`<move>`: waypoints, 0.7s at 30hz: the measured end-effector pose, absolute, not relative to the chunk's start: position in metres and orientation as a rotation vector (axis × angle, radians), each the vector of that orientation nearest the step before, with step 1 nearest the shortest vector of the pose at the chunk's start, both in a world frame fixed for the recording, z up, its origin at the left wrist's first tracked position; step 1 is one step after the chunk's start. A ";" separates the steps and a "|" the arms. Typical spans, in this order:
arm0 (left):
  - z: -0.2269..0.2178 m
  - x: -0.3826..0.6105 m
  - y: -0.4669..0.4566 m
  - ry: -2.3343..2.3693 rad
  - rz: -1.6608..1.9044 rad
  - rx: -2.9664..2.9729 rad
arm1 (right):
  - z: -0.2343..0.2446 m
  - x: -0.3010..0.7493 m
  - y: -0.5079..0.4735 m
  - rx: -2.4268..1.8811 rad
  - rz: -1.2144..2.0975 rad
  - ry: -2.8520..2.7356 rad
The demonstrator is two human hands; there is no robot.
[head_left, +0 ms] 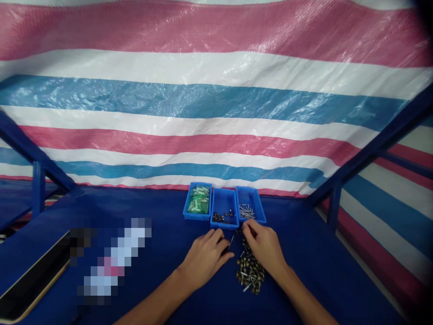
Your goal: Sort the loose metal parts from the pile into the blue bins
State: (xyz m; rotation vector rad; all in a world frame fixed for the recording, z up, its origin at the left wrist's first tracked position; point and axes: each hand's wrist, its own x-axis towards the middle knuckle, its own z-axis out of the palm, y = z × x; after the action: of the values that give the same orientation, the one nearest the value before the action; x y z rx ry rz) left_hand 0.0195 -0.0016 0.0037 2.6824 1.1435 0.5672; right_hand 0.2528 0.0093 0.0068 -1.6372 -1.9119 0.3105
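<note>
My left hand [208, 253] is low over the blue table with curled fingers. A thin silver nail [231, 242] sticks up at its thumb and index finger and appears pinched there. My right hand [263, 243] is closed at the fingertips, just in front of the right-hand bin; whatever it pinches is hidden. Beneath and beside that hand lies a pile of small dark bronze-coloured pieces [250, 271], mixed with silver nails. Several similar bronze pieces [220, 217] lie in the middle blue bin [224, 197]. Silver nails [246, 211] fill part of the right blue bin [252, 194].
The left blue bin [197, 217] holds pale pieces among green material [199, 200]. At left, a dark tray-like object with a light rim [35, 275] and a pixelated area [115, 259] are on the table [162, 234]. Blue frame bars [372, 153] and striped sheeting [216, 104] enclose the table.
</note>
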 end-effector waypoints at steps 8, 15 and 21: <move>-0.007 0.027 0.001 1.219 0.528 2.750 | 0.005 0.250 0.009 -1.641 0.324 -1.916; -0.008 0.028 0.003 1.266 0.468 2.780 | 0.006 0.250 0.010 -1.633 0.338 -1.902; -0.009 0.033 0.004 1.315 0.373 2.758 | 0.008 0.248 0.009 -1.634 0.346 -1.904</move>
State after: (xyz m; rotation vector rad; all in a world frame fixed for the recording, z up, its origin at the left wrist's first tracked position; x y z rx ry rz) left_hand 0.0335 0.0039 -0.0094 2.7583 1.3149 0.3733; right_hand 0.2477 0.0093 0.0079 -1.6344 -1.9039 0.3464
